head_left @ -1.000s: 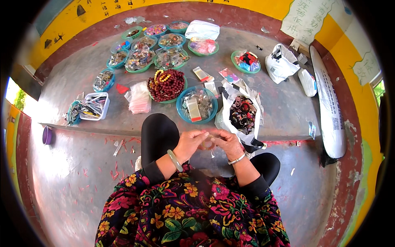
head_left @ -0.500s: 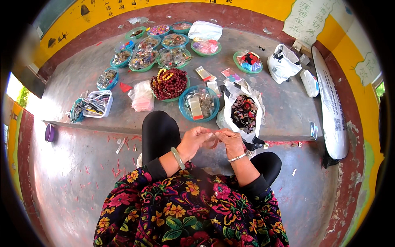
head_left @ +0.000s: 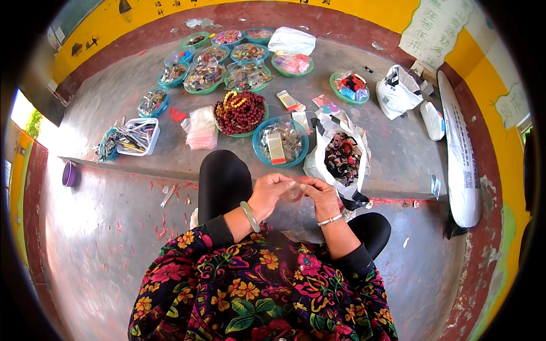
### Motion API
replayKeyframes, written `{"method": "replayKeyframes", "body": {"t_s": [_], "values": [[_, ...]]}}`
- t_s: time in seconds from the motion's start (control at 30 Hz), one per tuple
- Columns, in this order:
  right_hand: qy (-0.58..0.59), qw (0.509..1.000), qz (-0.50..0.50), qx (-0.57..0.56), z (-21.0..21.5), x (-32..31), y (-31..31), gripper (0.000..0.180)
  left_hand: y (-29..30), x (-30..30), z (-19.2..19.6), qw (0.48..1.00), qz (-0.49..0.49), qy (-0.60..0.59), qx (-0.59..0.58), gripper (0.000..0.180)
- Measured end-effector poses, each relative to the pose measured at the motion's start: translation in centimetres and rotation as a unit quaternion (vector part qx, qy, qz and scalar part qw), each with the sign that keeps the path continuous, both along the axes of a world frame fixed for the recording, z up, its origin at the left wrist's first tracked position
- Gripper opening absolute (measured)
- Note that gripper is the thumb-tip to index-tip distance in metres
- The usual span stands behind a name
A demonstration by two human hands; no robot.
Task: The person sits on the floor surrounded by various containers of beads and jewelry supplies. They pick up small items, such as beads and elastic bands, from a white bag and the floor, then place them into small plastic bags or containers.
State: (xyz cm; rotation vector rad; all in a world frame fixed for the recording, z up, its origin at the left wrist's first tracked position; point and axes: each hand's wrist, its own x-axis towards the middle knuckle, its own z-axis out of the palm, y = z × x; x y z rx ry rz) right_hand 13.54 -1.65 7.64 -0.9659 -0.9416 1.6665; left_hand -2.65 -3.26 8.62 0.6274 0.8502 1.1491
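Observation:
Above my lap, my left hand (head_left: 266,197) and my right hand (head_left: 322,199) meet with fingertips pinched together. Between them hangs a small pinkish loop (head_left: 294,196), perhaps a bracelet; its details are too small to make out. Just beyond, a blue bowl (head_left: 257,151) holds small clear packets and a small orange-and-white box (head_left: 276,149). Right of it, an open white bag (head_left: 319,162) is full of dark and red trinkets (head_left: 342,156). Dark red bead strings (head_left: 242,118), topped by a yellow strand, fill a green bowl behind.
A raised concrete ledge (head_left: 387,153) carries several bowls of packets, a stack of clear bags (head_left: 202,129) and a white tray (head_left: 152,142) of pens or tools. White bags (head_left: 397,94) stand at right beside a long wrapped bundle (head_left: 462,165). A purple bowl (head_left: 69,174) sits far left.
The view has shifted slightly, so the ledge and its things appear a little farther right. Both hands keep their pinch on the pinkish loop, with only small finger movement.

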Motion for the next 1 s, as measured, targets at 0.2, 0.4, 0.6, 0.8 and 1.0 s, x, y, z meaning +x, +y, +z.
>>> {"method": "replayKeyframes", "body": {"t_s": [0.2,0.4,0.6,0.8,1.0], "values": [[-0.066,0.994,-0.045,0.079,-1.6,0.1,0.0,0.010,0.1,0.6,-1.1,0.999,0.019,0.030,0.016,0.007],[-0.068,0.988,-0.086,0.111,-1.0,-0.1,-0.2,0.005,0.1,1.2,-1.3,1.000,0.015,0.014,0.013,0.009],[-0.089,0.987,-0.075,0.111,-1.8,0.3,0.1,0.004,0.8,1.1,0.1,0.997,-0.046,-0.048,-0.036,0.013],[-0.013,0.995,-0.078,0.062,-1.6,0.1,-0.1,0.005,0.9,1.2,0.1,0.996,-0.060,-0.045,-0.041,0.017],[0.015,0.995,-0.097,-0.001,-1.1,-0.3,-0.1,0.007,0.9,1.0,0.1,0.997,-0.019,-0.042,-0.067,0.016]]}}
